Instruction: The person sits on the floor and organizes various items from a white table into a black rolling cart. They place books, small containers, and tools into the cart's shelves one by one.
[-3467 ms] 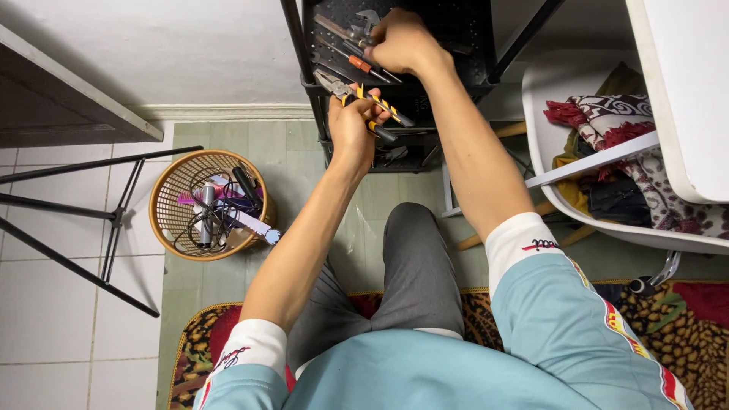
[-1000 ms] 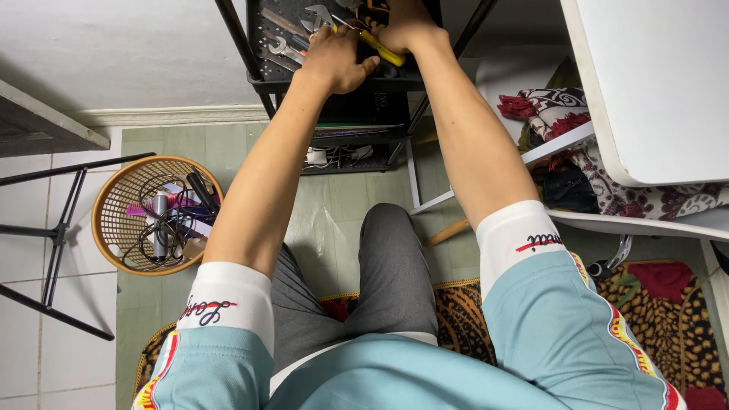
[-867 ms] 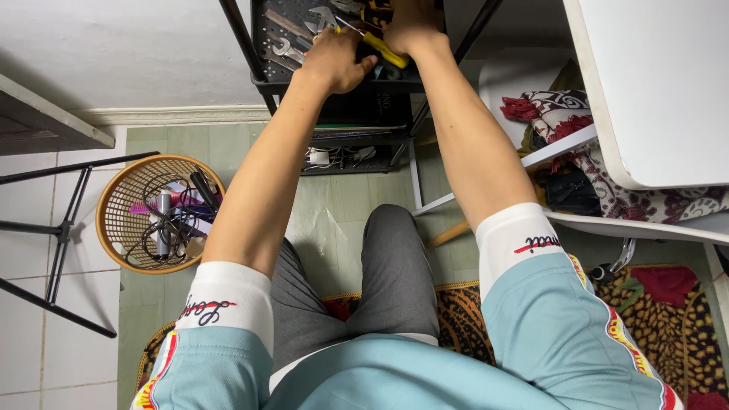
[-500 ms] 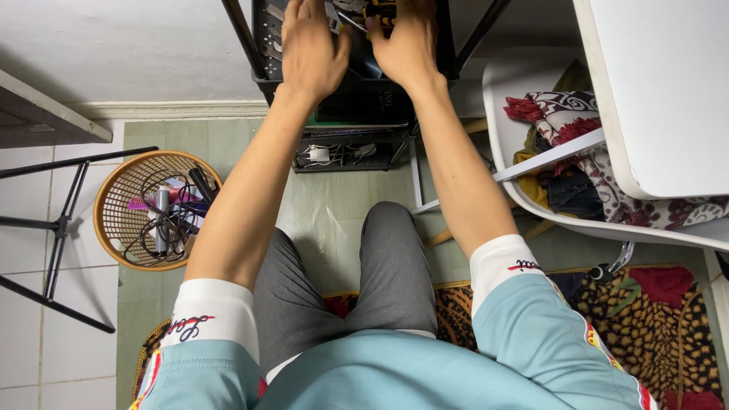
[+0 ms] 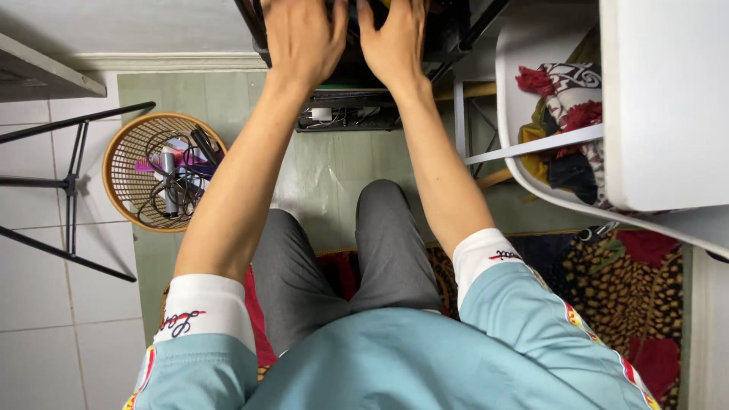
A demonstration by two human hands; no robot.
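Both my arms reach forward to a black metal rack (image 5: 456,38) at the top edge of the head view. My left hand (image 5: 304,38) lies palm down over the rack's upper tray. Just to its right, my right hand (image 5: 395,38) is also palm down, with its fingers a little apart. The fingertips of both hands run out of the frame, so what they touch or hold is hidden. A bit of yellow shows at the top edge beside my right hand. My grey-trousered knees are below.
A round wicker basket (image 5: 121,171) with cables and small appliances stands on the floor at the left, by black tripod legs (image 5: 72,182). The rack's lower shelf (image 5: 349,118) holds a power strip. At the right are a white basket of clothes (image 5: 524,175), a white tabletop (image 5: 668,99) and a patterned rug (image 5: 630,288).
My hands have moved together and further over the upper tray. The yellow-handled tool seen near my right hand a second ago is now almost out of the frame.
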